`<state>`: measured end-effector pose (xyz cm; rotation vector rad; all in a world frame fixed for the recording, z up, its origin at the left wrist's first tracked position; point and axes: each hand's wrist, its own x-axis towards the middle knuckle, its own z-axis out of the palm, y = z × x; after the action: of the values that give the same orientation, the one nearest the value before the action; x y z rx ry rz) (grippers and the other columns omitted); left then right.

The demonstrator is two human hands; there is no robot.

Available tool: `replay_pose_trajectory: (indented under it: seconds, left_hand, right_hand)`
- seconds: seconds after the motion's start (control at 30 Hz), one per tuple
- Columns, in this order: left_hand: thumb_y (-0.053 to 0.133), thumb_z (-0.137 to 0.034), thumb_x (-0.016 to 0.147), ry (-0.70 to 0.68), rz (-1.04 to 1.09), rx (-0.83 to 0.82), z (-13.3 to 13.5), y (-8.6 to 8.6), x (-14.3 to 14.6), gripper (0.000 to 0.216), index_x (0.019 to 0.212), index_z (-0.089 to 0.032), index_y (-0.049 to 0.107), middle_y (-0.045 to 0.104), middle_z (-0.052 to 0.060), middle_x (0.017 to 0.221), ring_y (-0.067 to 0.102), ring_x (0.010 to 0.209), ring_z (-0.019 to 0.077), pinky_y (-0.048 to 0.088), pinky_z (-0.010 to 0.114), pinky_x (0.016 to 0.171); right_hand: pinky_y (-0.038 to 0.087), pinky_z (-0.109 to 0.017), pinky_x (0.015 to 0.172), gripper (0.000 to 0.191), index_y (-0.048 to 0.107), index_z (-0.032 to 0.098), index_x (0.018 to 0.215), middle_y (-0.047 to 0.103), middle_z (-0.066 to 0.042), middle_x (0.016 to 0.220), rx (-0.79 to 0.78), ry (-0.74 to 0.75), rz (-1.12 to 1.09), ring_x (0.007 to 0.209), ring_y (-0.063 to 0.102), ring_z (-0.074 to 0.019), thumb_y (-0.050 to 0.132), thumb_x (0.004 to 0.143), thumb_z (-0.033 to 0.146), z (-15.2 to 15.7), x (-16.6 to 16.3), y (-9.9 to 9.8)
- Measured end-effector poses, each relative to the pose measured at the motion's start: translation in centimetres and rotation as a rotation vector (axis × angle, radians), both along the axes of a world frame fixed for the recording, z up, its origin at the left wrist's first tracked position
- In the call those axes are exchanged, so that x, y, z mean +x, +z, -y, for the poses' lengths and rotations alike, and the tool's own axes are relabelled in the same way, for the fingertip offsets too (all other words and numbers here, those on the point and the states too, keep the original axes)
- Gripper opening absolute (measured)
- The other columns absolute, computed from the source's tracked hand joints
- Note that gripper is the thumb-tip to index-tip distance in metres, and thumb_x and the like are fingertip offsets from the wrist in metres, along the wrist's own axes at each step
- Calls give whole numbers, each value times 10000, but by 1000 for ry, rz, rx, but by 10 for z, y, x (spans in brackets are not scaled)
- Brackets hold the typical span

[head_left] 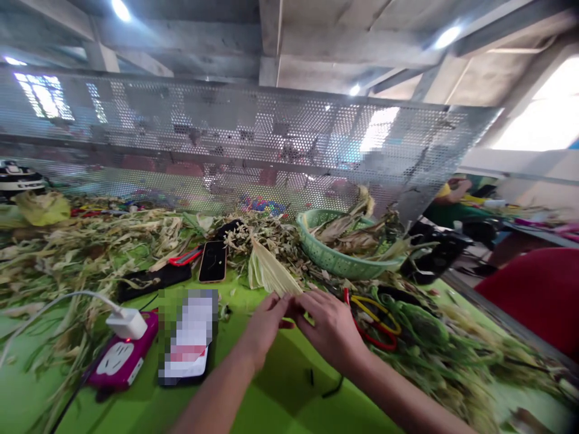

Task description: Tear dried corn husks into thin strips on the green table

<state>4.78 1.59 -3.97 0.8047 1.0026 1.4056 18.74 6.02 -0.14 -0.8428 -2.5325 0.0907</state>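
Both hands meet over the green tabletop (289, 386), pinching the lower end of a pale corn husk (271, 271). The husk fans out upward and away from my fingers. My left hand (266, 319) has its thumb and fingertips closed on the husk's narrow end. Beside it, my right hand (325, 319) has its fingers curled round the same end, and the exact grip is partly hidden. A pair of red-handled scissors or pliers (375, 328), with a yellow loop, lies just right of my right hand.
A green plastic basket (325, 259) holds dry husks. Husk scraps (136, 238) cover the left and back. A lit phone (190, 337), a dark phone (212, 262) and a purple power strip (122, 355) with a white charger (126, 323) lie left. A perforated metal screen (226, 132) stands behind.
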Motion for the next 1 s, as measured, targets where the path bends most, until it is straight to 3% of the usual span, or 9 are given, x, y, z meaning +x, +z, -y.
replay_pose_trajectory:
  seconds: [0.1,0.23,0.4,0.53,0.7,0.87,1.0]
  left_hand:
    - [622,-477,729,54,-62,-22,-3,-2,-2,337,816,-152,633,668,65,822,583,726,157,437,273,669]
    - [630,-421,724,79,-198,-1,-6,-4,-3,278,744,-144,617,632,38,670,531,584,132,394,255,592]
    - [705,-330,666,95,-315,56,-4,-5,-3,293,892,-162,623,680,67,826,603,750,197,435,282,678]
    - [724,-313,654,85,-379,51,-2,-1,-3,333,938,-171,624,690,92,905,622,851,241,448,319,754]
    - [655,-370,726,134,-302,41,-3,0,-5,263,895,-173,615,677,83,888,618,822,217,459,324,767]
    - [560,-430,792,177,-325,28,-3,-5,-9,267,841,-172,608,659,54,826,601,776,194,455,306,734]
    - [586,-414,770,167,-366,47,-5,-6,-9,273,862,-160,618,655,52,798,594,762,192,450,298,709]
  right_hand:
    - [407,-293,696,83,603,233,805,655,-39,792,-118,64,-98,749,577,-186,538,844,267,3,1,-2]
    - [398,-267,618,108,567,214,833,605,-20,758,-255,-90,-245,676,534,-161,592,806,316,-10,13,-4]
    - [361,-223,542,234,545,192,845,532,26,678,-595,-46,-381,608,467,-121,644,765,389,-23,18,-19]
    - [343,-221,534,244,536,175,701,483,41,614,-706,-38,-467,583,428,-105,665,739,378,-26,14,-30]
    - [362,-228,525,256,535,168,670,471,36,598,-910,-12,-617,562,429,-101,647,737,388,-28,12,-27]
    - [394,-240,568,254,570,155,714,536,4,656,-992,-23,-686,603,479,-111,635,750,398,-28,13,-23]
    - [398,-249,582,280,571,161,722,529,4,671,-1005,-25,-714,611,474,-113,633,748,433,-25,11,-22]
